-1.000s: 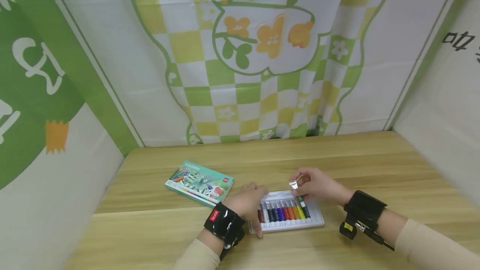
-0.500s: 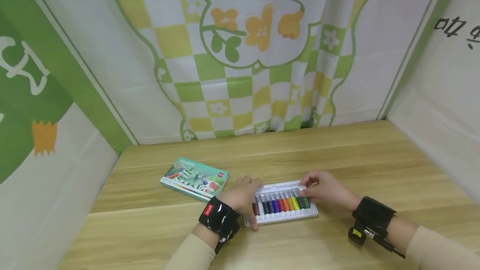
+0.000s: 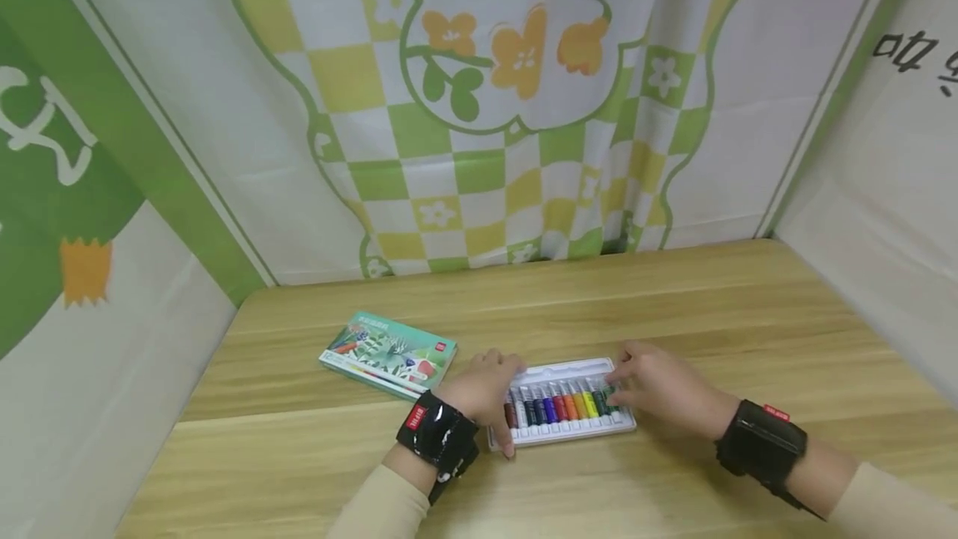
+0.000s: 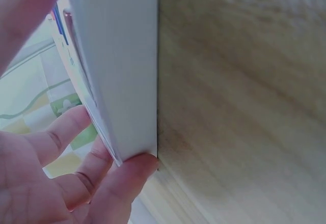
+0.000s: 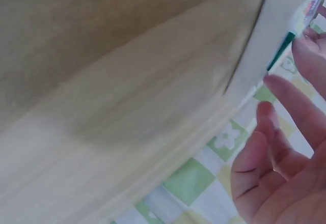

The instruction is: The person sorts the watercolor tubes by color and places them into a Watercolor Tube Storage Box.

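A white tray of small paint tubes lies on the table in the head view, the tubes in a row of colours. My left hand grips its left end, thumb at the near edge and fingers at the far edge. The left wrist view shows those fingers against the tray's side wall. At the right end, the thumb and forefinger of my right hand are spread by the last tube, a green paint tube, which lies in the tray. Its upper part is hidden by the fingers in the head view.
A green illustrated box lies on the wooden table, left of the tray and behind my left hand. A printed curtain hangs along the table's back edge, with panels at both sides.
My right hand has lowered the green paint tube into the tray's right end, and its fingers have spread apart. The left hand keeps its grip on the tray. The head view has shifted slightly.
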`<action>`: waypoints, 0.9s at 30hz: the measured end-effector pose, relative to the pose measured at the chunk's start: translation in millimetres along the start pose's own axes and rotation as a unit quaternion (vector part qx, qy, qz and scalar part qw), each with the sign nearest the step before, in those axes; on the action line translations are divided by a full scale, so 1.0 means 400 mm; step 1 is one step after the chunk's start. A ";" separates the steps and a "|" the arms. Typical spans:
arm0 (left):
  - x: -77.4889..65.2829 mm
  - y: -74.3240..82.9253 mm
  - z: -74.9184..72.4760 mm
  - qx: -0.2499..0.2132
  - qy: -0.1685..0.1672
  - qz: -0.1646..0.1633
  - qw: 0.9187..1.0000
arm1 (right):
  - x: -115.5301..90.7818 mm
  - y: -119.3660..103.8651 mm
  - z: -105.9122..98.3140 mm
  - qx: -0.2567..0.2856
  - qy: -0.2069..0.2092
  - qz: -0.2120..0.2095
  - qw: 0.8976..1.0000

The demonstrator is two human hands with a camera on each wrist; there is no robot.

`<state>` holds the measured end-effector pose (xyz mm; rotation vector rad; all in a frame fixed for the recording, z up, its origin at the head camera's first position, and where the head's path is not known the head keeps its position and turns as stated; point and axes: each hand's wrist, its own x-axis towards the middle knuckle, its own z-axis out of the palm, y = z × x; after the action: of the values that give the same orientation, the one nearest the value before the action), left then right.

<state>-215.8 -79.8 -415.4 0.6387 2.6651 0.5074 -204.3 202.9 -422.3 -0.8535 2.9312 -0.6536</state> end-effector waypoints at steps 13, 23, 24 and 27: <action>-0.007 -0.009 -0.013 0.002 0.003 0.000 1.000 | 0.030 -0.025 -0.021 -0.024 -0.081 0.007 0.996; -0.006 -0.004 -0.005 0.001 0.004 0.001 1.000 | 0.060 -0.074 -0.036 -0.064 -0.100 0.036 0.992; -0.006 -0.003 -0.003 0.001 0.003 0.003 1.000 | 0.059 -0.073 -0.035 -0.057 -0.094 0.034 0.993; -0.004 -0.003 -0.004 0.003 0.004 0.004 1.000 | 0.065 -0.067 -0.028 -0.025 -0.076 0.015 0.997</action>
<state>-215.6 -81.8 -414.1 0.6492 2.6741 0.5063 -214.1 173.4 -399.1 -0.8230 2.8280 -0.4929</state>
